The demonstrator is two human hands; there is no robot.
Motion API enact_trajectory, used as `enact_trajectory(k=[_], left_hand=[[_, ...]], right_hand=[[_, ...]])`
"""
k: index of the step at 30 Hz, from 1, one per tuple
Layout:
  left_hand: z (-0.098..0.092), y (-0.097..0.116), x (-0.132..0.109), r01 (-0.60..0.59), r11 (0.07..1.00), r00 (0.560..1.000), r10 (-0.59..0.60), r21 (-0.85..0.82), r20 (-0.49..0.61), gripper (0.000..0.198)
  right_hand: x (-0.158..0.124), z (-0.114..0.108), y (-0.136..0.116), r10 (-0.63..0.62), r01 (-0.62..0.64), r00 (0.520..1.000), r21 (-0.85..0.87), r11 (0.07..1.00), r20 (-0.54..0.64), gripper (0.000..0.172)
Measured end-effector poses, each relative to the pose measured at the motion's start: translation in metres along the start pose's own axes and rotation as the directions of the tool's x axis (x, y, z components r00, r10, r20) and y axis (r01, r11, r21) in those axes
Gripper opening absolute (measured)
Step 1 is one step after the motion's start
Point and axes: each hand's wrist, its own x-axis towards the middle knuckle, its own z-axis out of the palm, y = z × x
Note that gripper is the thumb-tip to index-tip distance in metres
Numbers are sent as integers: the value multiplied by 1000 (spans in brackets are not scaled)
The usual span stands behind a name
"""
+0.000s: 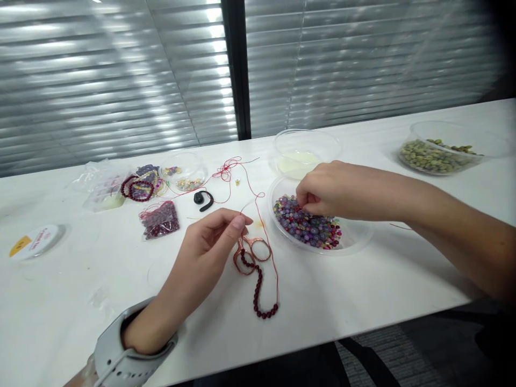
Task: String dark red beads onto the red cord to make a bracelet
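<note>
My left hand (217,236) pinches a red beading thread (274,269) between thumb and forefinger. From it a string of dark red beads (258,290) trails down onto the table in a curve. Just under those fingertips lie copper-coloured scissors (260,250), with beads crossing one handle loop. Over on the right, my right hand (326,191) dips into a clear plastic bowl (355,239) of mixed beads (308,223), purple, red and yellow. Its fingers are curled together and point down among the beads. Whether a bead sits between them is hidden.
Behind the bowl stands another clear container (306,145); a tub of green pods (439,153) is at the back right. A bag of dark red beads (160,219), a black earpiece (203,200), beaded bracelets (137,188) and a labelled lid (38,242) lie leftward. Window blinds rise behind.
</note>
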Motion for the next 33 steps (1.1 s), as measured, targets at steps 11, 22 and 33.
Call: enact_trajectory(k=[11,22,33], left_hand=[[-2,1,-4,-17,988,986,41,-152,162,27],[-4,1,-7,-29,987,974,63,-156,219,25],[-3,1,-8,-34,975,970,85,-218,227,25]], right_hand=[[2,-8,-39,-189,367,824,249,896,-535,12],[3,4,-46,-147,455,812,456,765,-565,9],[4,6,-46,-112,425,837,508,749,-535,11]])
